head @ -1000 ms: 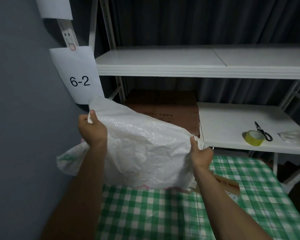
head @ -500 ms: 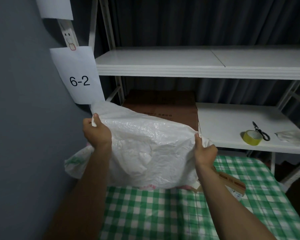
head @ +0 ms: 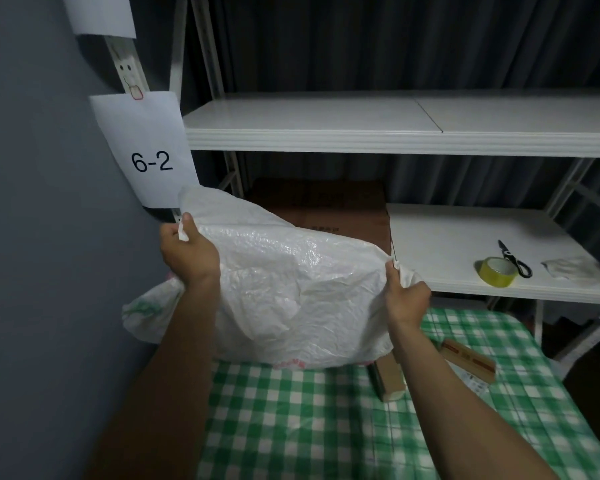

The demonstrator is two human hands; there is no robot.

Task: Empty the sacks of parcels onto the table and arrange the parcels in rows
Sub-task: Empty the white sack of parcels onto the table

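Parcels on table: two brown cardboard parcels show at the mouth of the sack, a short pale-ended box [head: 390, 377] just left of the right forearm and a longer flat one with red print [head: 468, 360] just right of it, both lying on the green-and-white checked tablecloth of the table [head: 291, 420]; a white printed packet seems to lie beneath the longer one, though it is blurred.
Near table area: bare cloth, no rows laid out yet.
Sack: a white woven plastic sack [head: 291, 289] is held upturned above the far left part of the table, its lower edge touching the cloth; it bulges, so I judge more parcels remain inside, though none can be seen through it.
Left hand [head: 187, 254]: fingers and thumb curled round the sack's upper left corner, gripping it.
Right hand [head: 407, 299]: fist closed on the bunched upper right corner of the sack.
Progress: emptying is under way and early; the rest must be shaken out, and all the arranging is left.
Far shelf: a yellow tape roll [head: 496, 271] and black scissors [head: 515, 259] lie on the white lower shelf [head: 447, 244], well apart from the sack.
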